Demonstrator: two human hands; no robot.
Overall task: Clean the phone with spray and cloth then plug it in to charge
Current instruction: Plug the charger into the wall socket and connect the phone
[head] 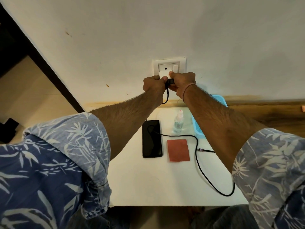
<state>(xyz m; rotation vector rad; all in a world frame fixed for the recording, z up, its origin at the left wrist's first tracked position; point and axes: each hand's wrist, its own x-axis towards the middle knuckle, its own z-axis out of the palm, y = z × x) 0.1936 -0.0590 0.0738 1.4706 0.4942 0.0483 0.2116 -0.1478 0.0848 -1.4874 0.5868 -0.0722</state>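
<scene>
Both hands reach to the wall socket: the left hand closes around the white charger, the right hand pinches the black cable plug. The phone lies flat on the white table against a pale wall, cloth beside it, spray behind.

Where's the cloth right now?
In the head view the red cloth lies flat on the white table, just right of the black phone and in front of the spray bottle.
</scene>
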